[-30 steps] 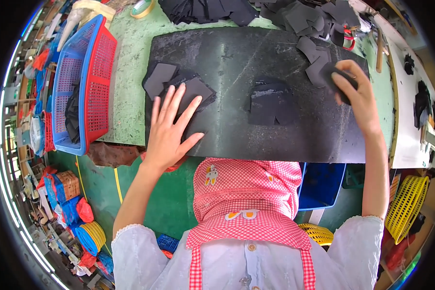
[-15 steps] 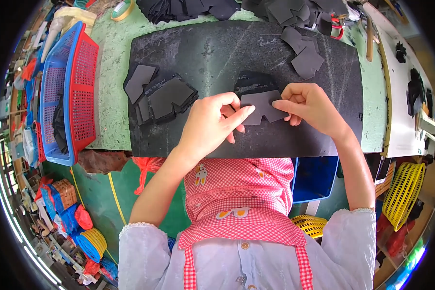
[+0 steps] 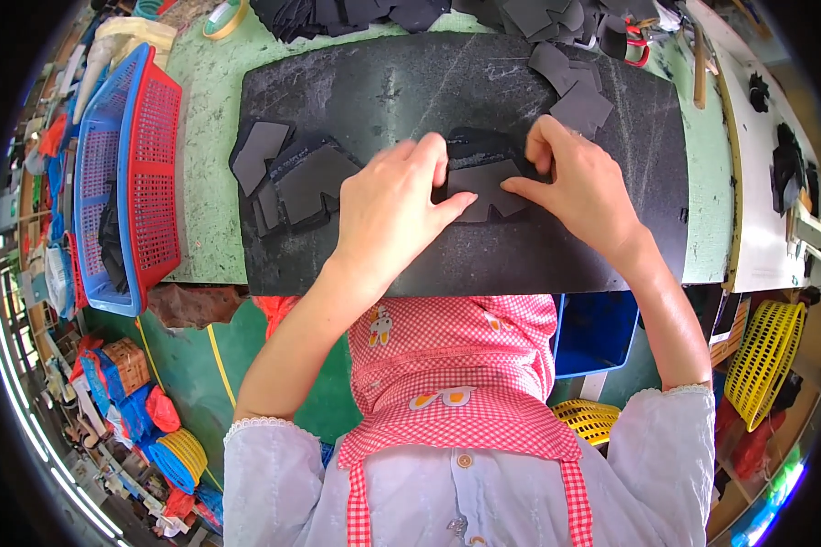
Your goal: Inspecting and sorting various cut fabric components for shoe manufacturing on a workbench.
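A flat dark grey piece [image 3: 485,185] with a notch in its near edge lies in front of me on a black board [image 3: 410,260]. My left hand [image 3: 394,205] is at its left side, thumb laid on it and the other fingers curled, slightly blurred. On the right, my right hand [image 3: 586,190] has its thumb on the piece's edge and its fingers bent beyond it. Just past the grey piece shows a black piece [image 3: 483,146] with a rough, shiny strip; the grey one partly overlaps it. Beside my left hand sits a stack of similar notched pieces [image 3: 315,182].
More dark pieces [image 3: 582,108] lie at the board's far right, with heaps [image 3: 347,14] along the back. Red and blue plastic baskets [image 3: 155,169] stand left on the green table [image 3: 205,118]. A tape roll [image 3: 225,18] and red-handled scissors [image 3: 643,53] lie at the back.
Both hands have shifted slightly away from me, with the grey piece now against the black piece's strip. My right hand's fingers have moved up beyond the grey piece's edge.
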{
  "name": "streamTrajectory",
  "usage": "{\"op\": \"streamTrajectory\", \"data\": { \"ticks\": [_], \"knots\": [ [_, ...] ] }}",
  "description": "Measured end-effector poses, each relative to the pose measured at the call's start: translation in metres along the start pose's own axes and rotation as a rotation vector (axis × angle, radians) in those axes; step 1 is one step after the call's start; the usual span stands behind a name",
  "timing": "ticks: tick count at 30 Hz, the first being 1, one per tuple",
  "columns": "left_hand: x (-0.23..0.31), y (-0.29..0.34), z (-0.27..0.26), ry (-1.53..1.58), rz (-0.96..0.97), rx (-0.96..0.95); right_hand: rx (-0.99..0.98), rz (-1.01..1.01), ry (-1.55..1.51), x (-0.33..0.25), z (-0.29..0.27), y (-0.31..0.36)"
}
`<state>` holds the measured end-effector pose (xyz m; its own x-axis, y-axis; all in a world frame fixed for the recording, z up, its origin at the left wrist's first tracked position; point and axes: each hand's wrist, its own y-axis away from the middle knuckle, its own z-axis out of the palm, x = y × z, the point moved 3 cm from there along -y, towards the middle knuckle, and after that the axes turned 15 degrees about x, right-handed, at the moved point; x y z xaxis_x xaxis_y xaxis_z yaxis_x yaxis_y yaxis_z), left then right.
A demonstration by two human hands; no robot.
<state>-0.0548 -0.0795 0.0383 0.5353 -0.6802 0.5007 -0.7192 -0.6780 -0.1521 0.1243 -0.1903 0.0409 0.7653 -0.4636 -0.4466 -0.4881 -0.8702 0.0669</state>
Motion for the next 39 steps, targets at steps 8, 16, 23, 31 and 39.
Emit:
{"op": "streamTrajectory", "data": {
  "ticks": [8, 16, 23, 31, 39],
  "knots": [
    [-0.005, 0.008, 0.009, 0.048, 0.206, 0.162, 0.203, -0.558, -0.103, -0.008, 0.0, -0.009],
    [0.001, 0.006, 0.011, 0.107, 0.153, 0.091, 0.049, -0.302, -0.23, -0.015, 0.002, -0.011],
    [0.004, 0.003, 0.014, 0.117, 0.174, 0.059, -0.004, -0.25, -0.254, -0.006, 0.003, -0.032],
    [0.002, -0.001, 0.016, 0.19, 0.132, 0.051, -0.013, -0.57, -0.22, -0.031, -0.005, -0.014],
    [0.012, 0.016, 0.003, 0.182, 0.254, 0.112, 0.091, -0.557, -0.166, -0.016, -0.007, -0.01]
  ]
}}
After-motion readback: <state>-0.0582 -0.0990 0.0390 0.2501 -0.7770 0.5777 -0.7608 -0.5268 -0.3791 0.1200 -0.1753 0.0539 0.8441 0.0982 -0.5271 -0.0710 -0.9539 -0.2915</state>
